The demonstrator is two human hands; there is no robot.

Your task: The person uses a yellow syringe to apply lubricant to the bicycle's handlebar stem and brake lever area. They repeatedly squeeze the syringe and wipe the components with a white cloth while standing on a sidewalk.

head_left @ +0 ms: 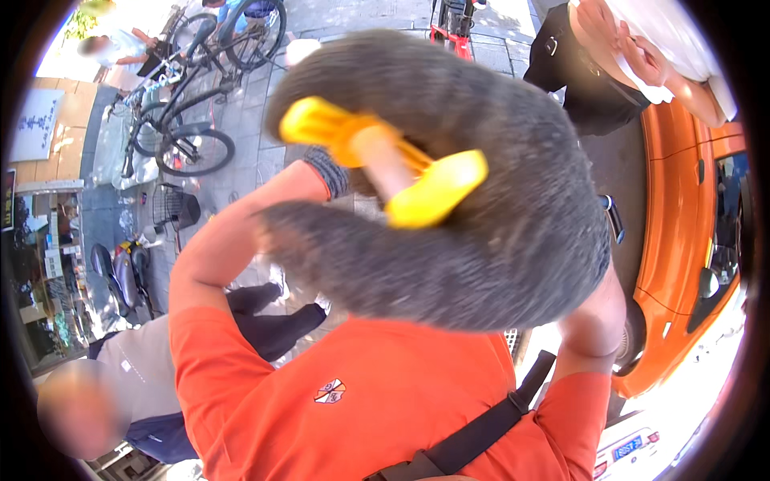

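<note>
A large grey fuzzy thing [521, 184], bent like a C and much like a car duster's head, fills the upper middle and is smeared by motion. Bright yellow plastic parts [437, 188] sit in its opening, joined by a pale, skin-coloured piece [383, 160] that I cannot make out surely. My left forearm [233, 212] rises to a dark grey wristband [327, 172]; beyond it the left hand is hidden behind the grey thing. My right arm [597, 313] reaches up to its lower right edge, where that hand is covered too. Neither hand's fingers show clearly.
An orange car [678, 240] stands close on my right, and a person in a white top [670, 44] is beside it. Bicycles [180, 120] are parked on the paving at the far left. Another person in a grey shirt [144, 377] is near on my left.
</note>
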